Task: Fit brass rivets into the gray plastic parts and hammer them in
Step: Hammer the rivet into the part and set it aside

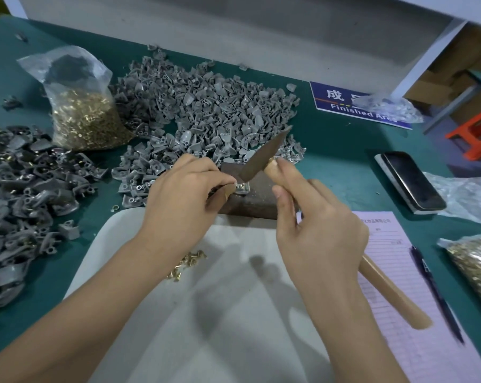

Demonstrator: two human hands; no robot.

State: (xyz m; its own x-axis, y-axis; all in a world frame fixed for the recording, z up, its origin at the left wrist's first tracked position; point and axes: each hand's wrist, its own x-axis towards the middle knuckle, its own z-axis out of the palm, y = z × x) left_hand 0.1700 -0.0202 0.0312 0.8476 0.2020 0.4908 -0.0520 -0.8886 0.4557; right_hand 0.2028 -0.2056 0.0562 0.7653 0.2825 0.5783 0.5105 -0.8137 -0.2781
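Observation:
My left hand (184,194) pinches a gray plastic part (240,187) with a brass rivet in it, holding it on a rusty metal block (250,201). My right hand (314,225) grips the wooden handle of a hammer (264,156), whose dark head is tilted just above the part. A few loose brass rivets (188,262) lie on the white tray (233,299) under my left wrist. A large pile of gray plastic parts (206,106) lies behind the block.
A clear bag of brass rivets (87,117) stands at the left, a darker pile of parts (20,203) beside it. A phone (410,182), a pink form (399,272), a pen (438,294) and another rivet bag (477,264) lie right. A blue sign (355,106) sits behind.

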